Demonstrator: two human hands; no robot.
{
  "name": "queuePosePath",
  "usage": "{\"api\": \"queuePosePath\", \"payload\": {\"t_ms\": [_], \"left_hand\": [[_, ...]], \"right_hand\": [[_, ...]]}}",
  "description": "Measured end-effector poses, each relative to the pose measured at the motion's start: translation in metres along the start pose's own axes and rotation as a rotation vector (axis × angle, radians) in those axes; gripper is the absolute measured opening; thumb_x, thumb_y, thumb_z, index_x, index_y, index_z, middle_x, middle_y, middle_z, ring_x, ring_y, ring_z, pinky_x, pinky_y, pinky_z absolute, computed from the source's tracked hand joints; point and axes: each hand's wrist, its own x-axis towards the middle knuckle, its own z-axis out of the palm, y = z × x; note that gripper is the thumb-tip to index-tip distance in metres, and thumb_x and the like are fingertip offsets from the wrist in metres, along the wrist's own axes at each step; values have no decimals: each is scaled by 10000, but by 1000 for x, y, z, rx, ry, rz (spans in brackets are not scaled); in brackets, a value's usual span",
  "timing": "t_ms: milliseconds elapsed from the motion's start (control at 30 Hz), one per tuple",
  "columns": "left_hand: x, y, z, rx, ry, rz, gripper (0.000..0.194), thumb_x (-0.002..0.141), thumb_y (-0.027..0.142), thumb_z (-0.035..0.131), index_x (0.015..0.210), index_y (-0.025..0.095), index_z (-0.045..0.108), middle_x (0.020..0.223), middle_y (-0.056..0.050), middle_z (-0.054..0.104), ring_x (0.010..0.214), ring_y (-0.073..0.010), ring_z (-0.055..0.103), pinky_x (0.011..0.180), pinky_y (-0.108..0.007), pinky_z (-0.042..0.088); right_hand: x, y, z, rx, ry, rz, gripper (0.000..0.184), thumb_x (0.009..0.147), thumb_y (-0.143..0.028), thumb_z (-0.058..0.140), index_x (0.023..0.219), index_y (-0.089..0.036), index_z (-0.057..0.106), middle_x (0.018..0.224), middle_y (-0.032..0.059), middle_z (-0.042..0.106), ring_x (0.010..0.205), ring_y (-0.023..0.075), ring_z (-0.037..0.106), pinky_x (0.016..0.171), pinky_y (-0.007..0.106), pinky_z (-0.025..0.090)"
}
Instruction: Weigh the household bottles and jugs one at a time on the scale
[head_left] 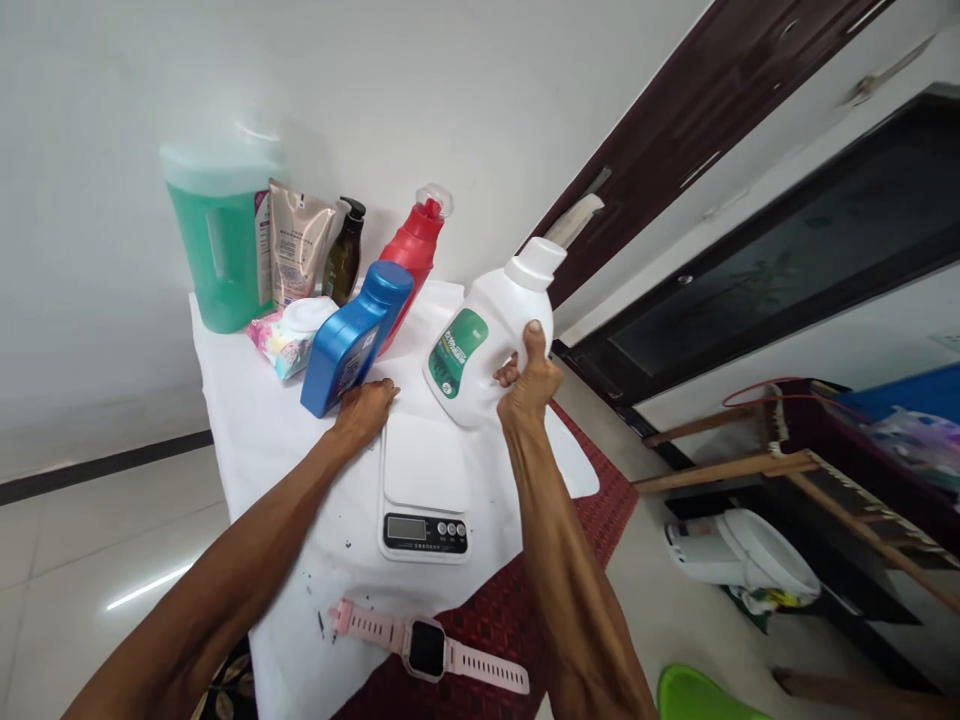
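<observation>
At centre, the right hand (529, 385) grips the white jug (491, 315), not set on the scale (425, 470); left hand (364, 412) beside blue bottle (339, 350), grip unclear.

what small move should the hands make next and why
I'd probably bring the left hand across to steady the lower part of the white jug, since only the right hand has it, by the handle, while the left is nearby, low against the blue bottle.
</observation>
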Motion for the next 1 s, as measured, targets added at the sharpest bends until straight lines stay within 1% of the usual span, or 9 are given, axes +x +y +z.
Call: {"api": "queuePosePath", "payload": {"t_ms": [100, 200, 300, 367, 467, 633, 867, 933, 1000], "left_hand": [[1, -1, 1, -15, 4, 9, 405, 1151, 301, 346, 1170, 114, 705, 1114, -219, 785, 1072, -294, 769, 889, -355, 515], [2, -3, 3, -50, 8, 13, 376, 1144, 279, 370, 1168, 118, 709, 1125, -215, 787, 1081, -288, 762, 904, -353, 513], [2, -5, 4, -87, 32, 9, 360, 1137, 274, 389, 1152, 123, 716, 1128, -209, 790, 1070, -281, 758, 905, -349, 509], [2, -5, 5, -98, 37, 10, 349, 1129, 266, 399, 1139, 127, 719, 1123, -200, 794, 1057, -272, 757, 898, -339, 505], [2, -6, 5, -91, 26, 6, 326, 1112, 239, 413, 1120, 130, 720, 1117, -188, 798, 1047, -265, 756, 879, -326, 494], [4, -10, 9, -117, 63, 11, 310, 1097, 258, 435, 1053, 159, 726, 1077, -165, 802, 990, -265, 743, 840, -332, 469], [5, -11, 11, -104, 78, 9, 304, 1089, 288, 439, 994, 185, 709, 992, -135, 800, 917, -255, 735, 800, -319, 454], [5, -11, 11, -88, 79, 0, 316, 1087, 288, 429, 995, 185, 713, 980, -135, 799, 901, -262, 735, 789, -324, 453], [6, -11, 11, -56, 78, -6, 331, 1088, 289, 415, 1002, 184, 717, 979, -137, 800, 898, -268, 737, 779, -329, 450]], "right_hand": [[-11, -21, -27, 63, 56, -44, 643, 801, -900, 615, 638, -314, 408, 515, -53, 361, 436, 134, 317, 424, 353, 313], [-26, -50, -56, 150, 57, -97, 598, 825, -789, 677, 580, -305, 425, 482, -50, 352, 427, 122, 302, 434, 346, 311], [-47, -74, -78, 199, 12, -78, 625, 829, -802, 667, 559, -302, 406, 456, -62, 309, 404, 116, 281, 439, 343, 359], [-65, -84, -87, 181, -38, -30, 657, 832, -848, 632, 566, -301, 381, 443, -75, 273, 387, 113, 270, 447, 340, 400], [-93, -87, -90, 166, -95, 47, 686, 847, -875, 586, 559, -295, 362, 426, -84, 247, 368, 104, 258, 450, 328, 411], [-121, -79, -79, 244, -113, 109, 702, 804, -871, 645, 521, -280, 394, 413, -84, 266, 365, 88, 267, 448, 308, 409], [-125, -76, -66, 151, -158, 78, 714, 853, -912, 547, 551, -289, 375, 437, -75, 273, 393, 117, 331, 484, 327, 462], [-125, -77, -68, 135, -183, 80, 697, 881, -895, 528, 569, -287, 394, 451, -66, 304, 410, 127, 363, 510, 334, 478], [-126, -78, -72, 126, -211, 87, 664, 921, -864, 499, 604, -282, 449, 490, -40, 382, 460, 152, 457, 543, 343, 499]]}}
